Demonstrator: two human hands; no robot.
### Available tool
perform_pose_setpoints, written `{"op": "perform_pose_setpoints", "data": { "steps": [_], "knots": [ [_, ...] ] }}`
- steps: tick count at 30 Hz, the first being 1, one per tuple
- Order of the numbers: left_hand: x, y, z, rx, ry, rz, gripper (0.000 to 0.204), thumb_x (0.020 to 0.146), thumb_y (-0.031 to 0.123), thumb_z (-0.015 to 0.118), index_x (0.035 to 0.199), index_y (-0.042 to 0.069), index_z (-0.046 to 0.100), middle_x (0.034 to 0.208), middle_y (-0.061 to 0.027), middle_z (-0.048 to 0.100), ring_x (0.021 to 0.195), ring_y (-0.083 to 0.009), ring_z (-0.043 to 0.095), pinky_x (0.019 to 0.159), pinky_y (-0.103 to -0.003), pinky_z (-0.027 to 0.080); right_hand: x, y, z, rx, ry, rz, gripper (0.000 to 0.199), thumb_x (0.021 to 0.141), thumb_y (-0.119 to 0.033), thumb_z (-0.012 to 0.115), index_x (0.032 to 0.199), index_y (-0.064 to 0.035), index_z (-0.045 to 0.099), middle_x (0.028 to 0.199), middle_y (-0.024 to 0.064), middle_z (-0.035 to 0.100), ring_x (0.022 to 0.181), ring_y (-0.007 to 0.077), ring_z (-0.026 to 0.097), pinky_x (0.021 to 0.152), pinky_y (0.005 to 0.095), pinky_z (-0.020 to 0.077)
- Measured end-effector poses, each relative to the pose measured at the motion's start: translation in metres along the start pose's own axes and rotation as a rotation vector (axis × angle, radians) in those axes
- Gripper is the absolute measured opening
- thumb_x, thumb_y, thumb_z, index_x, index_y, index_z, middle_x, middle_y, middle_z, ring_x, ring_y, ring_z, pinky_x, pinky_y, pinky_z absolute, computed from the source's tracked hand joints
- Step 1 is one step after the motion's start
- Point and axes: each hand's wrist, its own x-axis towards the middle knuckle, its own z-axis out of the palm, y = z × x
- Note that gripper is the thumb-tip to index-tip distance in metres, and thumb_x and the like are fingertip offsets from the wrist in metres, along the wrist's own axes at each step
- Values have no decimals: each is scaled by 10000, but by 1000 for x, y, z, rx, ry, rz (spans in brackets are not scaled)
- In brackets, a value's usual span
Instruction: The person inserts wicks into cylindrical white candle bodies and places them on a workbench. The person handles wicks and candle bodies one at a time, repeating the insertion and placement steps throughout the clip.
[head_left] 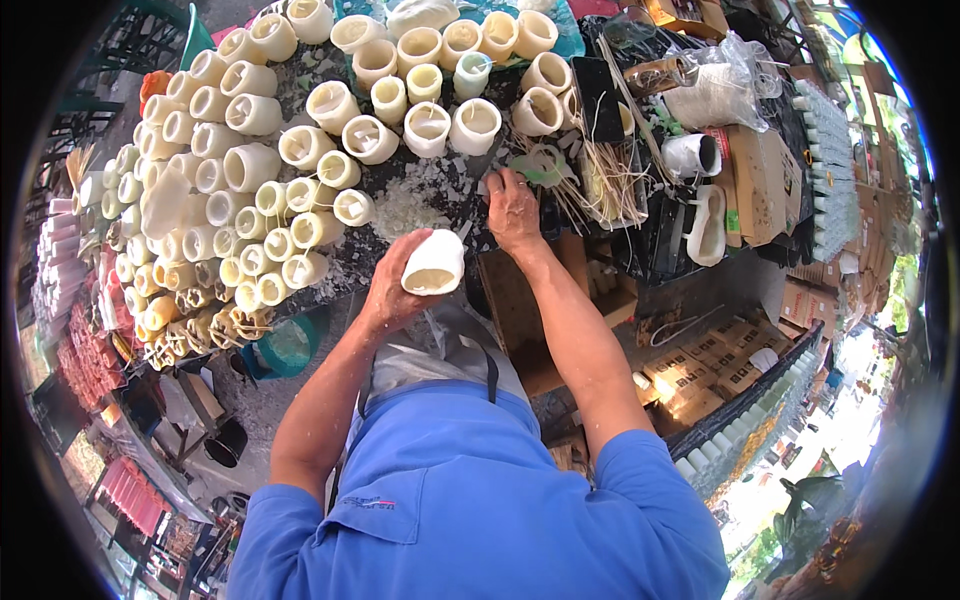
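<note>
Left hand: I see my left hand (392, 285) wrapped around a cream hollow wax candle shell (433, 263), fingers curled on its side, its flat end facing me.
Candle shell position: held above the near edge of the dark worktable (455, 195), just off the wax flakes (408, 205).
Right hand: my right hand (512, 208) rests palm down on the table, fingers partly bent near a pale green tool (540, 168); I cannot tell whether it grips anything.
Surroundings: many cream candle shells (250, 165) crowd the left and far side; a bundle of wicks (605, 185) lies right of my right hand.
</note>
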Motion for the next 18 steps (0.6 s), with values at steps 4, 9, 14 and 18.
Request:
{"op": "perform_pose_setpoints", "data": {
  "steps": [4,9,14,18],
  "knots": [
    [2,11,-8,39,59,-15,884,727,157,978,1506,36,578,1399,-163,682,1298,-310,684,1113,-413,534,-22,-9,-11,409,119,-29,427,973,-45,627,1398,-30,597,1140,202,656,1092,436,661,959,530,546],
    [-1,24,-13,-204,4,-308,972,711,130,981,1554,1,515,1399,-140,706,1290,-234,671,1122,-388,520,-42,-27,-11,59,-251,-241,371,905,-41,644,1272,-80,671,1133,164,638,1081,400,671,812,518,636],
    [39,32,-3,-9,-60,-194,927,700,119,975,1525,15,564,1404,-149,707,1285,-244,683,1116,-380,528,-38,-8,-14,210,-106,-94,251,887,7,639,1124,-76,640,1064,151,649,1041,397,678,800,511,623],
    [65,29,4,45,-41,-67,854,733,89,976,1497,43,597,1380,-136,726,1277,-252,695,1102,-386,542,-43,-9,-16,272,-95,-33,236,875,-44,702,1104,-99,682,1002,139,653,987,370,691,825,488,621]
  ]
}}
